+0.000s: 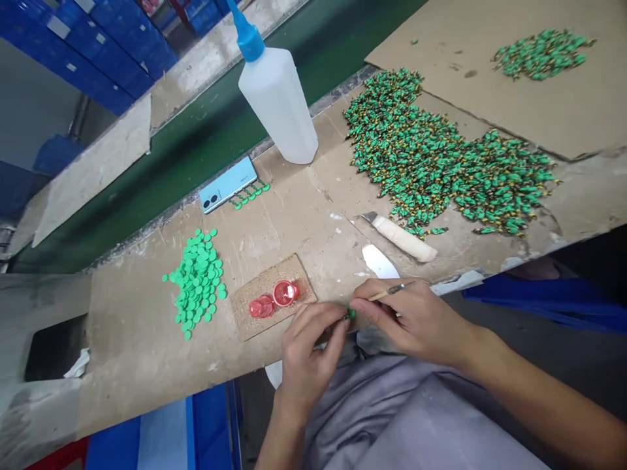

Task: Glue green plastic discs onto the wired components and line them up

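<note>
Between left hand (309, 343) and right hand (414, 320), held small green piece (351, 313) in near-closed fingertip pinches; also kept slim brush-like tool (390, 291) in right hand. Seemingly fine detail work; called for steadiness, slight adjustment.

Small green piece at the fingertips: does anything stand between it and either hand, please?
Nothing visible stands between. The left hand and right hand meet at the small green piece with their fingertips. The thin tool in the right hand lies off to the side.
</note>
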{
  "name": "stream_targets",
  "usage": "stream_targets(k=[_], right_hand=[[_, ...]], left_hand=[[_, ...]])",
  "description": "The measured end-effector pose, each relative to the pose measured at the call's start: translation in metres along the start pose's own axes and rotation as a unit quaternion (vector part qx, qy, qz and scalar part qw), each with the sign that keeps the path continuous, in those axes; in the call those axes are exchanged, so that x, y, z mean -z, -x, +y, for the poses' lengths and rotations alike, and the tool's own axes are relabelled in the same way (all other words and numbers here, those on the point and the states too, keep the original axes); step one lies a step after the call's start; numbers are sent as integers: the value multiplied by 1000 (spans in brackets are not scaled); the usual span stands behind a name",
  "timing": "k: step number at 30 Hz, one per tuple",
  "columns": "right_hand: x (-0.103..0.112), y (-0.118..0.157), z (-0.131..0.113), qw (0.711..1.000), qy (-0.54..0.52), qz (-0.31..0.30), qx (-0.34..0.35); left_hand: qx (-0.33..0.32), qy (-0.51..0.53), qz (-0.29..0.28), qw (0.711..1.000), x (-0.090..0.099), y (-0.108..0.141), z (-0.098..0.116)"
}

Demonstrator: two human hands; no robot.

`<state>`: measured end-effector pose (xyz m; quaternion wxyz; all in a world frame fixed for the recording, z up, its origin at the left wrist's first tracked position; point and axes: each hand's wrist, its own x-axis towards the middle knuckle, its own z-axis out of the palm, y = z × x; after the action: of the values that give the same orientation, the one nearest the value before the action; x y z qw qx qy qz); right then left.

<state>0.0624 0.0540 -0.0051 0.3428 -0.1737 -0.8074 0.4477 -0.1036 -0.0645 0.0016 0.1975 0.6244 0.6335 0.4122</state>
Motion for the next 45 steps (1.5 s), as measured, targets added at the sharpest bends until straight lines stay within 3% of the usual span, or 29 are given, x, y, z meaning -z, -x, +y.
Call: stream_targets(k=[12, 18, 27, 31, 35, 37, 41, 45], right_hand=[[-4, -6, -1, 998, 32, -53, 20], [-7, -8, 5, 992, 55, -77, 81], [-6, -12, 4, 982, 86, -153, 66], [-6, -13, 3, 992, 44, -105, 48], [0, -8, 2, 999, -27, 15, -38], [2, -4, 0, 998, -23, 45, -38], [1, 1, 0, 999, -11, 8, 34], [-3, 3, 5, 998, 3, -7, 55]], left_hand=[[-26, -1, 17, 1000, -5, 0, 1], [-38, 8, 34, 999, -8, -1, 1], [-42, -7, 45, 998, -8, -2, 1], [-39, -8, 36, 999, -7, -3, 1], [-35, -24, 30, 999, -7, 0, -2], [-38, -34, 39, 998, -8, 2, -3], [-45, -44, 43, 997, -9, 5, -4], [-46, -47, 39, 997, -9, 4, -5]])
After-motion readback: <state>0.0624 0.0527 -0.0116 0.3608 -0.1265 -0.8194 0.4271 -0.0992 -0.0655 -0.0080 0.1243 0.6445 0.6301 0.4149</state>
